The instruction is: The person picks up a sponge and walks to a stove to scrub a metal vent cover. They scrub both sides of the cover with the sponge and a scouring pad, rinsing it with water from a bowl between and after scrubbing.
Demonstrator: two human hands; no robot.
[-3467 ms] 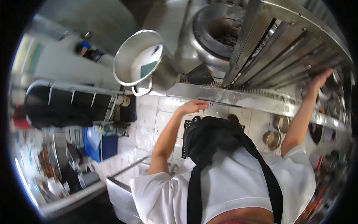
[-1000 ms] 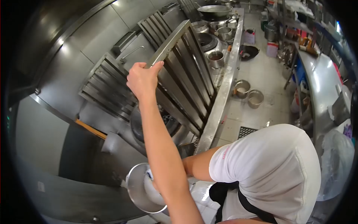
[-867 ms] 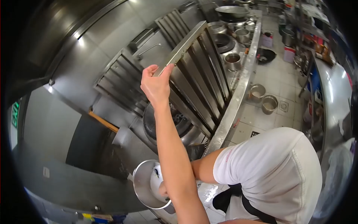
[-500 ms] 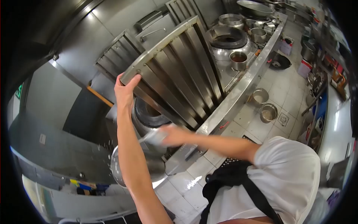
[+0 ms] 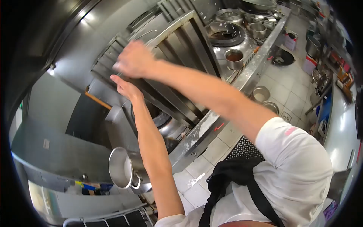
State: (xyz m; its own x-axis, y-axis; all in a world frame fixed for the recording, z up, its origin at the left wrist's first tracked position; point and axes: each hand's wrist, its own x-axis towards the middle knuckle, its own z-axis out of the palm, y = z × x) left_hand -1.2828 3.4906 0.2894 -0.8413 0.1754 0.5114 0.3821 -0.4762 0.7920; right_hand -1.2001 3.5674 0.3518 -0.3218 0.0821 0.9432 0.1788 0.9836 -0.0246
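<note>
Over the wok range, left hand [image 5: 126,89] grips the slatted steel hood filter [image 5: 177,64] by its lower edge while right hand [image 5: 134,60], fingers curled, presses its top face; a scrubbing stroke seems in hand, needing a steady brace next

Right hand [image 5: 134,59]: motion-blurred; fingers not separable; grip cannot be told.
Left hand [image 5: 126,89]: fingertips hidden behind the filter [image 5: 177,49] edge.
Filter: lower end covered by the right forearm; upper corner merges with other panels.
Pot [image 5: 124,172]: base hidden behind the left arm; contents pale, unidentifiable.
Burner [image 5: 224,33]: interior dark, unreadable.
Floor pots [image 5: 261,94]: one partly behind the right arm.
Right-edge shelves: too small, distorted.
</note>
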